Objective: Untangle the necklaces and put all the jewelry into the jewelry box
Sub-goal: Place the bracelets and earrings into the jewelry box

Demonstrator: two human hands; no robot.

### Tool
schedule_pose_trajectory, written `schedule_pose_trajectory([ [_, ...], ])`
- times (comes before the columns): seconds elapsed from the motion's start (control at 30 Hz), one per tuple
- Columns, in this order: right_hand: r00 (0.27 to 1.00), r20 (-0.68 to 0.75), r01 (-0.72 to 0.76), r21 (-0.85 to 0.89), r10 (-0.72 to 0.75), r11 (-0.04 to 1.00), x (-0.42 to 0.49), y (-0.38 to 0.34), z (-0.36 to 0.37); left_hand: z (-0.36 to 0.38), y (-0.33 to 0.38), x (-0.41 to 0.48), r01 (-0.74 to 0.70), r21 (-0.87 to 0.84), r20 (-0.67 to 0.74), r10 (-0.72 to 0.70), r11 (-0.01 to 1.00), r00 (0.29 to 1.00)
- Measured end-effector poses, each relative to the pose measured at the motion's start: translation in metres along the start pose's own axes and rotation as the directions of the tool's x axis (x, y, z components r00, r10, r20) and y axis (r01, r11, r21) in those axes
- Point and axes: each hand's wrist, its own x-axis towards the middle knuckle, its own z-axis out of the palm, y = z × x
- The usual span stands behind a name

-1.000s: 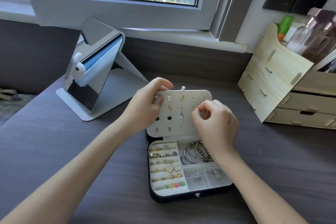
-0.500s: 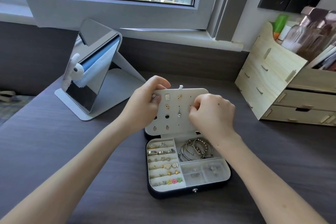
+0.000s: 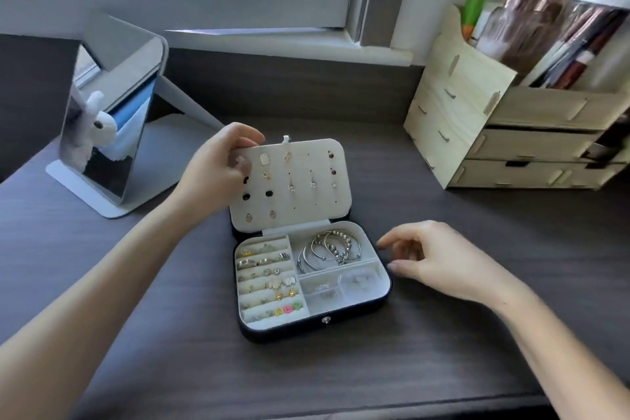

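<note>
Middle of dark wood-grain bench (image 3: 443, 334), lid open: black rectangular jewelry box with cream lining (image 3: 289, 329). Inside: silver beaded bangles (image 3: 327, 247) in rear right compartment; small rings and studs (image 3: 266, 280) tucked into left-hand rolls; two front right compartments with pale contents, too blurred to name. No loose jewelry visible on bench; no necklaces identifiable.

Left hand (image 3: 218, 174): pinching top-left corner of cream perforated earring panel (image 3: 341, 208), thumb in front, fingers behind; panel upright, hinged at rear of box. Right hand (image 3: 433, 259): just beside right rim of box, fingers loosely curled, gripping nothing; contact with rim uncertain.

Handling, as judged: panel thin, light, probably flexible; best held by bare edge, clear of studs. Bangles stiff, slippery, apt to shift. Box light, likely to slide on smooth bench; worth steadying by side wall before closing.
</note>
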Motion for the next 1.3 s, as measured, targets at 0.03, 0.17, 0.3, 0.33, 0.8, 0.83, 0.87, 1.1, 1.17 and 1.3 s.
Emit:
schedule_pose_trajectory([
  [0.03,1.0,-0.008,0.007,-0.005,-0.007,1.0,0.001,0.001,0.003,0.0,0.001,0.0,0.002,-0.001,0.0,-0.002,1.0,1.0],
  [0.17,0.997,-0.047,0.064,-0.031,-0.065,0.997,0.005,0.0,0.013,-0.001,0.004,-0.001,0.004,0.005,-0.001,-0.004,1.0,1.0],
  [0.3,0.994,-0.068,0.081,-0.036,-0.083,0.996,0.009,0.006,0.016,-0.002,0.005,-0.002,0.018,0.002,0.009,-0.018,1.0,1.0],
  [0.33,0.993,-0.088,0.078,-0.021,-0.08,0.997,0.01,0.009,0.016,-0.002,0.005,-0.002,0.025,0.0,0.009,-0.025,1.0,1.0],
  [0.8,0.945,-0.324,0.259,0.805,0.031,0.534,0.042,-0.066,0.01,0.007,0.022,-0.02,0.052,-0.203,0.066,-0.04,0.978,0.997],
  [0.83,0.932,-0.362,0.291,0.776,0.016,0.56,0.047,-0.076,0.014,0.006,0.023,-0.021,0.043,-0.213,0.071,-0.028,0.976,0.997],
  [0.87,0.916,-0.401,0.325,0.737,-0.004,0.593,0.053,-0.085,0.017,0.005,0.024,-0.022,0.023,-0.212,0.075,-0.008,0.977,0.997],
  [1.1,0.835,-0.544,0.412,0.521,-0.08,0.748,0.073,-0.108,0.033,0.008,0.009,-0.02,-0.164,-0.044,0.015,0.165,0.986,0.986],
  [1.17,0.813,-0.57,0.433,0.45,-0.123,0.781,0.074,-0.107,0.036,0.01,0.003,-0.019,-0.22,0.081,-0.003,0.221,0.972,0.975],
  [1.3,0.772,-0.593,0.502,0.349,-0.228,0.791,0.073,-0.104,0.039,0.011,0.0,-0.019,-0.286,0.13,-0.016,0.29,0.949,0.957],
])
